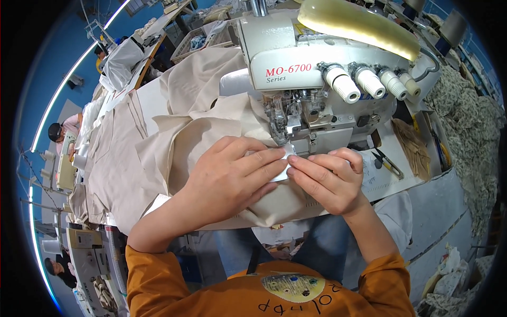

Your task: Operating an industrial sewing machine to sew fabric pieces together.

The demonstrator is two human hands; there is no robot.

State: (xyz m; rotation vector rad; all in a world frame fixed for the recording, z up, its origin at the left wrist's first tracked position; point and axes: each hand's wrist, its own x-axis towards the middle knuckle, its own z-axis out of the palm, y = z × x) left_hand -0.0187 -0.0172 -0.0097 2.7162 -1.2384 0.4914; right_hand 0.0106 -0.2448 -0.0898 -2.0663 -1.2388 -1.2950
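Observation:
A white overlock sewing machine stands in front of me with several thread-tension knobs on its front. Beige fabric lies spread on the machine table and runs under the presser foot. My left hand lies flat on the fabric with fingers stretched toward the foot. My right hand pinches a small white label against the fabric edge, just in front of the foot. The fingertips of both hands meet at the label.
Small snips lie on the table to the right, beside a folded tan piece. Patterned fabric is heaped at far right. More beige cloth trails left. Other people sit at machines along the left edge.

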